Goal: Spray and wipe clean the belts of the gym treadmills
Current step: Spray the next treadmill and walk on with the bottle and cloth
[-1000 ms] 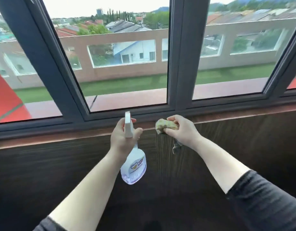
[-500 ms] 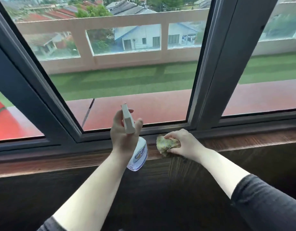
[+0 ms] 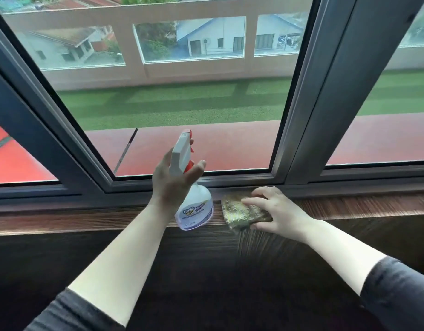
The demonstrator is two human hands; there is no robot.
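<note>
No treadmill belt is in view. My left hand grips a white spray bottle by its neck, with the red-tipped nozzle pointing up and away toward the window and the bottle's body hanging just over the sill. A crumpled yellow-green cloth lies on the wooden window sill, right of the bottle. My right hand rests on the cloth with its fingers spread fairly straight over the top. Its thumb lies along the cloth's near edge.
A dark metal window frame with large glass panes rises directly behind the sill. Below the sill is a dark wood-grain wall panel. Outside are a red ledge, green turf and houses.
My right hand brought the cloth down from the air onto the sill and spread its fingers over it. The view moved closer and tilted down. My left hand kept the bottle raised.
</note>
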